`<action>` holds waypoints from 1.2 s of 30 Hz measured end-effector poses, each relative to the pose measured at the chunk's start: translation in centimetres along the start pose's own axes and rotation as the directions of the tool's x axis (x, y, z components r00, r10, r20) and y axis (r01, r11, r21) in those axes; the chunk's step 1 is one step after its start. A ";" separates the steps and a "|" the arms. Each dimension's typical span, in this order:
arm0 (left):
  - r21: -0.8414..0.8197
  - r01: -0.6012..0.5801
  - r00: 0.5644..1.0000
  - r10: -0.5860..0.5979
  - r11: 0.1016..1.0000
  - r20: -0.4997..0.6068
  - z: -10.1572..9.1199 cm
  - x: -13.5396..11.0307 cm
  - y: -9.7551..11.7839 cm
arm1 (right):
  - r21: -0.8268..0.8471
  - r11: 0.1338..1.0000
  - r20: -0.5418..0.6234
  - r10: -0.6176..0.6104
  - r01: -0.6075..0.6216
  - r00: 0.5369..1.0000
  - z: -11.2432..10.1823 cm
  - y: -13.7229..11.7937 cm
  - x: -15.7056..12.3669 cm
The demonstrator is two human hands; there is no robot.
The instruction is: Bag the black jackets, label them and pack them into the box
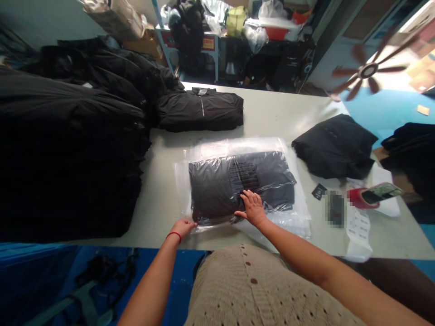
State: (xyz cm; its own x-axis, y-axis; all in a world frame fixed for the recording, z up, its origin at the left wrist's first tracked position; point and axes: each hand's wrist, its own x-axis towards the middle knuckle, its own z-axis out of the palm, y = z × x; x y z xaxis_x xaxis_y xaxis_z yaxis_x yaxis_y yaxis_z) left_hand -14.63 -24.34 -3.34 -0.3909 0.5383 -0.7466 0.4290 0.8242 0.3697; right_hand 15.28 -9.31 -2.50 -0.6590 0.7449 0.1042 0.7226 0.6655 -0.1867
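Observation:
A folded black garment sits inside a clear plastic bag (217, 185) in the middle of the pale table (272, 113). My right hand (252, 207) lies flat on the bag's near part, fingers spread and pressing down on the garment. My left hand (183, 226), with a red string at the wrist, is closed on the bag's near left corner. More clear bags (292, 222) lie stacked under and around this one.
A tall stack of black garments (68, 149) fills the left side. One folded black jacket (200, 108) lies at the back, another (335, 145) to the right. A phone (380, 192), a small black tag (318, 191) and papers (358, 226) lie at the right. A fan (369, 70) spins beyond.

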 end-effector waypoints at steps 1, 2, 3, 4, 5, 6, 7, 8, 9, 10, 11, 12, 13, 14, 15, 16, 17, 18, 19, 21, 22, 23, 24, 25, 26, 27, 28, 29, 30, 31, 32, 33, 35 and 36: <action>-0.005 0.005 1.000 -0.005 1.000 0.015 -0.1 0.2 -0.1 | 0.004 1.000 0.014 -0.002 0.002 1.000 0.4 0.3 0.1; -0.011 0.010 0.999 -0.010 1.000 0.032 -0.3 0.3 -0.1 | 0.014 1.000 0.030 -0.005 0.004 1.000 0.7 0.5 0.1; -0.021 0.015 0.999 -0.014 1.000 0.048 -0.4 0.4 -0.2 | 0.029 1.000 0.045 -0.008 0.007 0.999 1.0 0.6 0.1; -0.032 0.023 0.998 -0.021 0.999 0.061 -0.5 0.5 -0.2 | 0.047 0.999 0.056 -0.013 0.011 0.998 1.2 0.6 0.2; -0.044 0.032 0.997 -0.028 0.999 0.075 -0.5 0.6 -0.3 | 0.067 0.998 0.066 -0.018 0.014 0.998 1.2 0.7 0.2; -0.057 0.039 0.995 -0.034 0.998 0.088 -0.6 0.6 -0.4 | 0.088 0.996 0.074 -0.020 0.014 0.997 1.2 0.8 0.3; -0.066 0.047 0.994 -0.040 0.997 0.098 -0.6 0.7 -0.5 | 0.114 0.993 0.082 -0.021 0.012 0.996 1.1 1.0 0.4; -0.069 0.051 0.994 -0.044 0.996 0.101 -0.5 0.8 -0.6 | 0.145 0.989 0.091 -0.022 0.009 0.996 0.8 1.3 0.5; -0.067 0.052 0.994 -0.045 0.996 0.100 -0.5 0.9 -0.7 | 0.184 0.983 0.101 -0.026 0.007 0.995 0.5 1.7 0.6; -0.062 0.053 0.994 -0.047 0.997 0.098 -0.4 1.0 -0.8 | 0.230 0.973 0.113 -0.040 0.013 0.993 0.1 2.1 0.7; -0.055 0.052 0.995 -0.047 0.997 0.093 -0.3 1.1 -0.9 | 0.279 0.960 0.124 -0.065 0.028 0.990 -0.4 2.6 0.9; -0.049 0.051 0.995 -0.047 0.998 0.084 -0.2 1.3 -1.0 | 0.327 0.944 0.136 -0.102 0.052 0.985 -0.8 3.2 1.0; -0.042 0.049 0.996 -0.046 0.998 0.073 -0.1 1.4 -1.1 | 0.368 0.926 0.147 -0.146 0.082 0.978 -1.2 3.7 1.0; -0.034 0.047 0.997 -0.045 0.998 0.064 -0.1 1.6 -1.2 | 0.399 0.910 0.155 -0.188 0.113 0.970 -1.4 4.1 1.1; -0.025 0.046 0.998 -0.045 0.999 0.053 0.0 1.7 -1.2 | 0.419 0.898 0.159 -0.219 0.135 0.963 -1.6 4.4 1.1; -0.014 0.051 0.998 -0.050 0.999 0.040 0.0 1.8 -1.2 | 0.430 0.891 0.158 -0.233 0.145 0.960 -1.6 4.6 1.1; -0.002 0.060 0.998 -0.060 0.998 0.026 0.0 1.8 -1.0 | 0.439 0.887 0.152 -0.231 0.144 0.961 -1.5 4.8 1.2; 0.008 0.070 0.997 -0.070 0.997 0.010 0.0 1.7 -0.8 | 0.449 0.883 0.142 -0.218 0.134 0.966 -1.4 4.8 1.2; 0.018 0.081 0.997 -0.081 0.997 -0.008 0.0 1.4 -0.5 | 0.464 0.878 0.130 -0.200 0.119 0.971 -1.2 4.8 1.3; 0.032 0.109 0.991 -0.106 0.994 -0.078 0.3 0.4 0.4 | 0.511 0.854 0.102 -0.171 0.096 0.980 -1.2 4.6 1.5; 0.035 0.132 0.980 -0.125 0.991 -0.157 0.6 -0.3 1.1 | 0.541 0.836 0.083 -0.163 0.092 0.983 -1.4 4.6 1.5; 0.036 0.156 0.951 -0.140 0.987 -0.277 1.1 -1.1 1.9 | 0.569 0.817 0.058 -0.155 0.095 0.986 -1.8 4.6 1.5; 0.037 0.170 0.894 -0.138 0.985 -0.426 1.7 -1.9 2.8 | 0.595 0.798 0.025 -0.145 0.102 0.989 -2.4 4.6 1.3; 0.045 0.157 0.811 -0.103 0.987 -0.575 2.5 -2.7 3.8 | 0.615 0.781 -0.011 -0.135 0.113 0.991 -3.2 4.7 1.0; 0.071 0.110 0.716 -0.030 0.991 -0.697 3.4 -3.4 5.0 | 0.627 0.769 -0.047 -0.123 0.125 0.991 -4.0 4.9 0.6; 0.120 0.031 0.633 0.074 0.992 -0.771 4.5 -4.0 6.2 | 0.633 0.763 -0.077 -0.107 0.132 0.991 -4.9 5.2 0.0; 0.187 -0.071 0.574 0.194 0.980 -0.796 5.6 -4.4 7.6 | 0.632 0.764 -0.097 -0.084 0.127 0.992 -5.7 5.6 -0.7; 0.255 -0.181 0.541 0.313 0.950 -0.781 6.7 -4.7 9.0 | 0.630 0.769 -0.105 -0.049 0.105 0.993 -6.4 6.1 -1.6; 0.313 -0.280 0.526 0.418 0.908 -0.741 7.8 -4.8 10.4 | 0.628 0.776 -0.102 0.002 0.063 0.995 -7.0 6.7 -2.6; 0.357 -0.362 0.520 0.505 0.861 -0.689 8.9 -4.9 11.9 | 0.625 0.780 -0.090 0.066 0.005 0.994 -7.4 7.4 -3.6; 0.389 -0.426 0.520 0.573 0.817 -0.634 10.0 -4.8 13.3 | 0.621 0.781 -0.070 0.139 -0.066 0.988 -7.6 8.2 -4.7; 0.411 -0.475 0.523 0.625 0.778 -0.580 11.0 -4.8 14.8 | 0.612 0.779 -0.049 0.213 -0.139 0.976 -7.7 9.0 -5.8; 0.438 -0.545 0.529 0.699 0.714 -0.481 12.7 -4.7 17.3 | 0.562 0.785 -0.032 0.336 -0.261 0.941 -7.6 10.9 -7.8; 0.449 -0.574 0.529 0.729 0.685 -0.434 13.5 -4.6 18.4 | 0.520 0.799 -0.043 0.379 -0.303 0.925 -7.4 11.7 -8.6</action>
State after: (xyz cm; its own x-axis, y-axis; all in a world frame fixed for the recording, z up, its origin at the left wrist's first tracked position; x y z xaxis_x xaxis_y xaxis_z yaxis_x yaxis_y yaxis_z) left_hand 6.04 -14.03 -0.53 -0.2482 0.9619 0.1144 0.8836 0.1764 0.4338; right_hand 31.00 -7.58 1.67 -0.3268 0.9427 0.0676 0.6683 0.2810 -0.6888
